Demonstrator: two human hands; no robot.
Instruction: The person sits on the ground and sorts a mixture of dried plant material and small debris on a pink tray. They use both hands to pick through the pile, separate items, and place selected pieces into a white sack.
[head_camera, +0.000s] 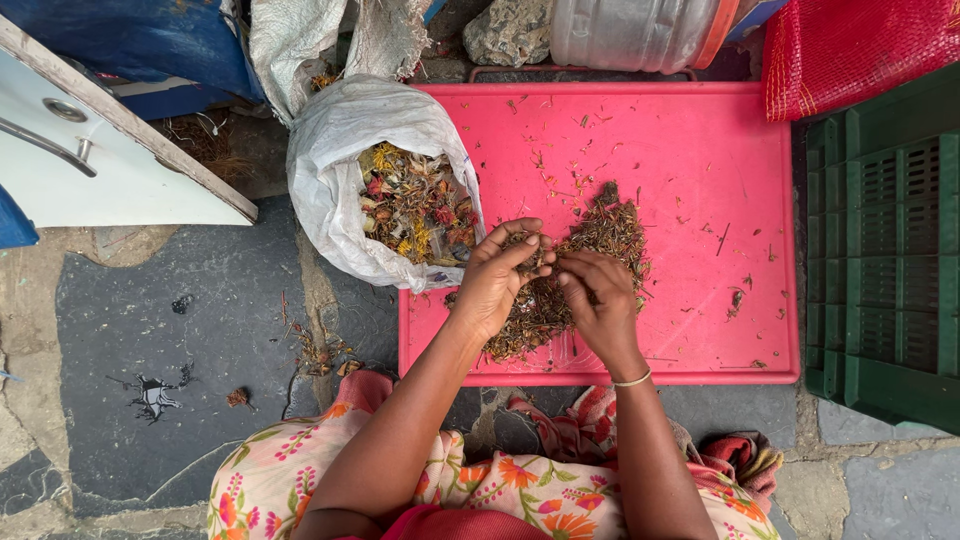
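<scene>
L hand (497, 280) & R hand (600, 300) pinch dried petals (610, 232) mid pink tray (700, 150); tray's R side open.

We have one head view, looking straight down from close above onto the pink tray (700, 200) lying on the floor (150, 330), our lap at the bottom edge.

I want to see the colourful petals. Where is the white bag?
In the head view, the white bag sits open on the ground at the pink tray's left edge, just above the left hand.
</scene>
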